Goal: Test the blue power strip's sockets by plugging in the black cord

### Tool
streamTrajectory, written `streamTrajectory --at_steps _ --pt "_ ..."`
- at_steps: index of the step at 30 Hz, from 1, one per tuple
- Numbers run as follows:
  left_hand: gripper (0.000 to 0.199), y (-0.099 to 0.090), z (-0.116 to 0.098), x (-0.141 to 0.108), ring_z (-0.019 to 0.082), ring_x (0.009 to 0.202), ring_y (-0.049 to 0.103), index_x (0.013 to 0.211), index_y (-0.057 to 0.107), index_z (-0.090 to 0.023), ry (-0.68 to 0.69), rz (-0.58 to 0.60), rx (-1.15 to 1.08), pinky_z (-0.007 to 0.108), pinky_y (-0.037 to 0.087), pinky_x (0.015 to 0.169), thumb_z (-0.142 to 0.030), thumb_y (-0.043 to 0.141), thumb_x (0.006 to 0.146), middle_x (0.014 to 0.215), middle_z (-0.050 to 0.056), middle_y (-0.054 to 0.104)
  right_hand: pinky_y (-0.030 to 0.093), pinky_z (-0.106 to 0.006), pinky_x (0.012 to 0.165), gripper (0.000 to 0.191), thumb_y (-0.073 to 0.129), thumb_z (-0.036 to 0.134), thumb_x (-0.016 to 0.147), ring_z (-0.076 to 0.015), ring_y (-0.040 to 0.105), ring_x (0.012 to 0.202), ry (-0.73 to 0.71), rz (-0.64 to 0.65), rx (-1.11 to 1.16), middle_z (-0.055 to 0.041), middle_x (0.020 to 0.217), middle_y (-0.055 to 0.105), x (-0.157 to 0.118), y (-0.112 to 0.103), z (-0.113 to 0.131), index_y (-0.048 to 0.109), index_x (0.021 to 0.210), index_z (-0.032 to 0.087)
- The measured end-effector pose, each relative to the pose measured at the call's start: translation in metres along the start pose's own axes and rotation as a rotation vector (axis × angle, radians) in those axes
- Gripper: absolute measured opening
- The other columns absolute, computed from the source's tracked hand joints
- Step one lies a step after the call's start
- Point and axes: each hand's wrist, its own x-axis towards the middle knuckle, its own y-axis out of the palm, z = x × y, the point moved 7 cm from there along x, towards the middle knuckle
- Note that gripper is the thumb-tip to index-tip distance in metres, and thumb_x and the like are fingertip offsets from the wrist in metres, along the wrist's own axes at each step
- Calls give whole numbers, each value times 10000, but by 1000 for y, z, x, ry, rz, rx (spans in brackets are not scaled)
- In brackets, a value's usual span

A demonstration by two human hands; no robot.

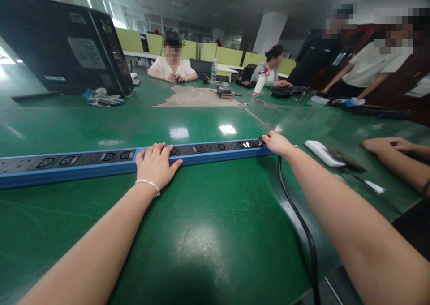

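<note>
A long blue power strip (208,152) with a row of black sockets lies across the green table. My left hand (156,164) rests on top of it near the middle, fingers spread, a silver bracelet at the wrist. At the strip's right end, my right hand (277,143) has its fingers closed around a black plug (261,141) at the last socket; how deep the plug sits is hidden. A black cable (297,211) hangs below the right hand and runs down over the table's near edge.
A black computer case (67,49) stands at back left beside work gloves (102,97). To the right lie a white box-like object (324,153) and another person's hands (386,144). Several people sit or stand round the table, with a water bottle (214,70) at the back.
</note>
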Motion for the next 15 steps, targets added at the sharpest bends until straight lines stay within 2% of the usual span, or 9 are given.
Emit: streamTrajectory --at_steps 6,15 --pt "554 1 0 1 311 1256 406 1277 501 -207 -9 8 2 503 246 1036 -528 398 837 1373 117 475 442 -336 806 384 352 377 902 -265 617 958 -36 22 -60 -183 1045 654 -3 5 7 545 1112 119" --pt "556 1 0 0 292 1269 394 1281 492 -215 -6 20 2 492 247 1039 -535 393 837 1374 118 473 445 -420 834 408 296 397 909 -306 627 961 -10 25 -95 -209 1020 656 -6 16 8 476 1160 130"
